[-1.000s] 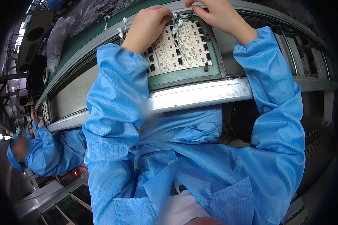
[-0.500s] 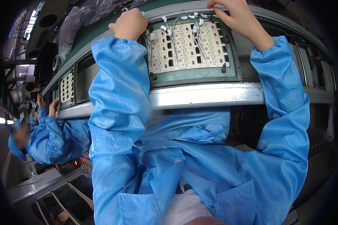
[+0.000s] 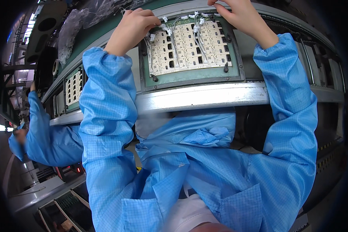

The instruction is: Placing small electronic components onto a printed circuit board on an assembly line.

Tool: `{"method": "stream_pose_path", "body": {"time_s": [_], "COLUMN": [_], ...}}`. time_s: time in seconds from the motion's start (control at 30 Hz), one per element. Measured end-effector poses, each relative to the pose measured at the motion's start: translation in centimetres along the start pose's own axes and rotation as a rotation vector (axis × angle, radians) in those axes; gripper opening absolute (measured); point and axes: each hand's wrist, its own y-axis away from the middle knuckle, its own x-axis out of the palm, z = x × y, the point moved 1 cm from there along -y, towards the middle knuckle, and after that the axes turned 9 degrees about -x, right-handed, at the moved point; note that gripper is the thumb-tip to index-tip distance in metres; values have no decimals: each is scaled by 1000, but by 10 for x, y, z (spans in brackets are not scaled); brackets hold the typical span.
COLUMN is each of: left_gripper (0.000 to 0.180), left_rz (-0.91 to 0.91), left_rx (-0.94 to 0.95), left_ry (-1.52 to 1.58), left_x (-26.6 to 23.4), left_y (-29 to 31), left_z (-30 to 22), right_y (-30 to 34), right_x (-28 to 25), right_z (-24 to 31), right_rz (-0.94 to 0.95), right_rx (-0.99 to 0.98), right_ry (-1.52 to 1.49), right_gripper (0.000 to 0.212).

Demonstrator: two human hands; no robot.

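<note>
A panel of cream-coloured circuit boards [image 3: 183, 48] lies in a green carrier frame [image 3: 189, 77] in front of me. White cables with small white connectors [image 3: 196, 29] are attached to it and bunch along its far edge. My left hand [image 3: 133, 29] is at the far left corner of the panel, fingers curled together beside a white connector [image 3: 165, 18]. What they grip, if anything, is hidden. Past the far right corner, my right hand [image 3: 241, 17] is partly cut off by the picture's top edge. Its thumb and forefinger show apart, with nothing visible between them.
The carrier rests on a conveyor with a metal front rail [image 3: 205, 96]. To the left stands another carrier with boards [image 3: 73, 89], near a co-worker in blue [image 3: 56, 145]. Clear plastic bags [image 3: 71, 33] lie at the far left.
My left hand has turned, its fingers now pointing right toward the far left corner of the panel. My right hand has shifted slightly left. The co-worker's arm now reaches farther out.
</note>
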Motion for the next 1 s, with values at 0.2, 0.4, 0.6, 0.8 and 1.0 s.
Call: {"method": "stream_pose_path", "body": {"time_s": [0.2,0.4,0.6,0.8,1.0], "left_gripper": [10,15,21,23,23], "left_rz": [-29,-59,-64,-55,-82], "left_rx": [-193,-331,-522,-517,-576], "left_ry": [118,387,612,555,490], "left_x": [18,19,-1,-60,-81], "left_y": [3,0,12,49,116], "left_z": [-9,-10,12,43,45], "right_y": [0,-3,-33,-71,-83], "right_x": [1,-1,3,77,93], "right_z": [-3,-2,38,85,54], "right_rz": [0,-16,-243,-1,464], "right_rx": [3,-20,31,61,196], "right_ry": [23,51,107,172,114], "right_gripper": [11,11,11,37,25]}}
